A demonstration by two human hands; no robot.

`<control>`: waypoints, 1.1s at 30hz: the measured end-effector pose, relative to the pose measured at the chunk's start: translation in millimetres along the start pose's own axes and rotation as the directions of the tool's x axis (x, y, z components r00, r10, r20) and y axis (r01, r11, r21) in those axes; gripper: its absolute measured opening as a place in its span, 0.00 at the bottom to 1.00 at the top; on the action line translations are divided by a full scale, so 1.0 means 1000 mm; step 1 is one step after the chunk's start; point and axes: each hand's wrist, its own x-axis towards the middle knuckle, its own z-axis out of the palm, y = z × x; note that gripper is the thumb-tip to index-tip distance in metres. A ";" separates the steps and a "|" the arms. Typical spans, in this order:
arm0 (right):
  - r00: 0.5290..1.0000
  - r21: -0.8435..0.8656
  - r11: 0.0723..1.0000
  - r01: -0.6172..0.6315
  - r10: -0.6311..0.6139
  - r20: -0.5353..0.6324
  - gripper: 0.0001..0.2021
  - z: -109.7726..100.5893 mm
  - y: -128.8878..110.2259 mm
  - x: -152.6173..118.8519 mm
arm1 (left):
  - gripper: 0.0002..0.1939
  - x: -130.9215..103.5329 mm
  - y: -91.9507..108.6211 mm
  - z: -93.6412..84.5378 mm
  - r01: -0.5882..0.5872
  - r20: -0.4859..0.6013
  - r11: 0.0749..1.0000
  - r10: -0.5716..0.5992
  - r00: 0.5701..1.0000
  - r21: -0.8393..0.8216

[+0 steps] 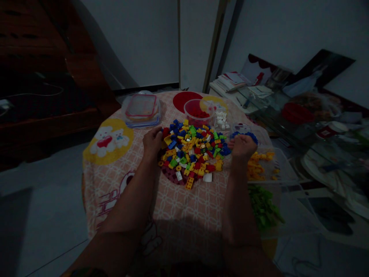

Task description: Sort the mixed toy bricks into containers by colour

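Note:
A heap of mixed toy building bricks (193,148) in red, blue, yellow, green and white lies in the middle of the round table. At the heap's left edge is my left hand (152,142), fingers curled in beside the outer bricks; whatever they hold is hidden. My right hand (243,147) is closed, to the right of the heap, in front of a clear container with blue bricks (250,135). I cannot make out what is in its fingers. Just past it, yellow bricks (256,167) fill part of a clear tray, and green bricks (265,206) lie in another nearer me.
Behind the heap stands a clear round tub (198,115) with red bricks, with white bricks (221,120) beside it. Lidded plastic boxes (141,109) are stacked at the back left. A patterned cloth (184,211) covers the table. A cluttered glass table (276,119) adjoins at right.

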 end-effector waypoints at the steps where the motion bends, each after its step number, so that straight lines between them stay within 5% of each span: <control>1: 1.000 0.006 1.000 0.002 -0.002 -0.019 0.08 0.000 0.002 0.001 | 0.23 -0.001 0.001 0.001 0.000 0.030 1.000 0.000 1.000 0.021; 13: 0.997 -0.168 0.983 0.071 -0.072 -0.005 0.32 -0.003 0.022 0.014 | 0.25 -0.006 0.010 -0.002 -0.009 0.134 0.999 0.003 0.991 0.047; 26: 1.000 -0.095 0.996 0.002 -0.003 -0.006 0.33 -0.005 0.011 0.010 | 0.24 -0.008 0.012 -0.003 -0.004 0.145 1.000 -0.001 0.989 0.031; 33: 0.979 -0.146 0.987 0.060 -0.030 0.203 0.24 -0.008 0.002 0.003 | 0.25 -0.007 0.010 -0.001 0.009 0.142 1.000 -0.010 0.990 0.013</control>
